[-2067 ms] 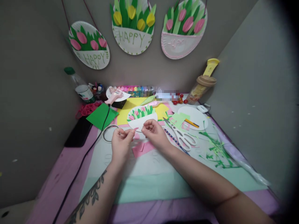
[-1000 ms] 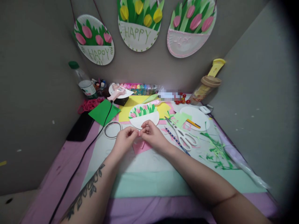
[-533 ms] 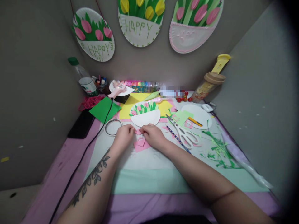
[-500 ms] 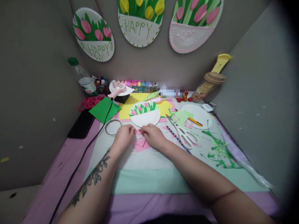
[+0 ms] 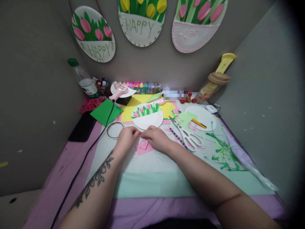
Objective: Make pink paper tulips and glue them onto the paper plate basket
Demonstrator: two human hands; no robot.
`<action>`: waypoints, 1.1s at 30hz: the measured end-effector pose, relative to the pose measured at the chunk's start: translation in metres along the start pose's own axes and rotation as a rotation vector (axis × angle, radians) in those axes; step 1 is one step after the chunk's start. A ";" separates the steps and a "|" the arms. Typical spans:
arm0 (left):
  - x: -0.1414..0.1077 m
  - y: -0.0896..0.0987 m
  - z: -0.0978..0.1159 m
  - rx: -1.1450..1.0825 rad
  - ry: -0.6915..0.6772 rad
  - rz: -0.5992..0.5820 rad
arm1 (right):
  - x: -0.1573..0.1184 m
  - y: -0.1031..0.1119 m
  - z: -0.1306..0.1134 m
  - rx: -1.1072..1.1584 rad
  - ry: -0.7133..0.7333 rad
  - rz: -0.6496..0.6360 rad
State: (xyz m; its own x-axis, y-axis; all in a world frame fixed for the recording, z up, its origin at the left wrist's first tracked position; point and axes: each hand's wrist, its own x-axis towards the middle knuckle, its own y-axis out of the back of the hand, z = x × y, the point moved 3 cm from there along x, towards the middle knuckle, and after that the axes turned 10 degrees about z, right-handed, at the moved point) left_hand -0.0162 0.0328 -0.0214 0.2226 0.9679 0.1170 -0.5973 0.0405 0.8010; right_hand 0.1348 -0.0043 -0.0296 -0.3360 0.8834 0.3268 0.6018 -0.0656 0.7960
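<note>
My left hand [image 5: 128,137] and my right hand [image 5: 156,138] meet at the middle of the table, fingertips pinched together. Between them is a small pink paper piece [image 5: 141,135], mostly hidden by the fingers. Just below lies a pink paper sheet [image 5: 148,149] with a smaller cut scrap on it. Right behind my hands rests a paper plate [image 5: 149,121] with a white pocket, green paper leaves and pink paper tulips. A roll of tape [image 5: 107,131] lies left of my left hand. White-handled scissors [image 5: 192,139] and a dark patterned pencil [image 5: 178,138] lie right of my right hand.
Green paper [image 5: 105,112], a black phone [image 5: 82,128] and a bottle [image 5: 87,86] are at left. A black cable [image 5: 91,146] runs from a pink glue gun [image 5: 119,92]. At right are a white plate [image 5: 209,119], green scraps [image 5: 225,152] and a lidded cup [image 5: 211,87]. Decorated plates [image 5: 143,30] hang behind.
My fingertips have drawn closer together, and the pink paper piece between them now shows less. The other things on the table stay in place; the view has shifted slightly.
</note>
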 end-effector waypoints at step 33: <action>-0.007 0.003 0.000 0.027 0.083 0.037 | -0.005 0.000 -0.010 -0.170 0.136 -0.002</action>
State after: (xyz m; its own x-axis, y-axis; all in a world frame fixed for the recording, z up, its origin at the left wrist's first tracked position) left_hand -0.0191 0.0263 -0.0198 0.1351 0.9859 0.0990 -0.5826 -0.0017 0.8128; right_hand 0.1288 -0.0135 -0.0260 -0.4388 0.8135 0.3816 0.4743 -0.1510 0.8673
